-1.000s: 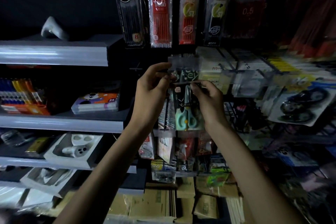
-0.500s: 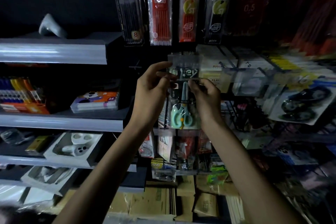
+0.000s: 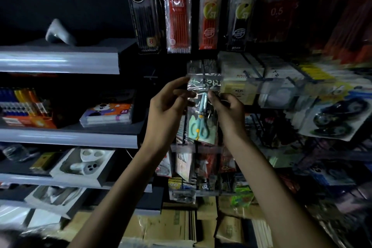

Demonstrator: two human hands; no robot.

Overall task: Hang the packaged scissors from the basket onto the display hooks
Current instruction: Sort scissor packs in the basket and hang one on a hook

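Note:
A clear packet of scissors (image 3: 201, 115) with mint-green handles hangs upright in front of the display. My left hand (image 3: 168, 110) pinches its upper left edge. My right hand (image 3: 228, 112) pinches the upper right side near the blades. The packet's printed top strip (image 3: 204, 83) is level with a dark wire display hook (image 3: 204, 70) that sticks out toward me. Whether the hook passes through the packet's hole I cannot tell. The basket is out of sight.
Packs of pens and refills (image 3: 177, 16) hang above. White boxed goods on hooks (image 3: 241, 78) and carded tape rollers (image 3: 338, 119) fill the right. Grey shelves (image 3: 66, 137) with stationery run along the left. Cardboard cartons (image 3: 171, 225) stand below.
Both hands have lifted the packet a little higher, bringing its top strip up to the hook. The grip of each hand is unchanged.

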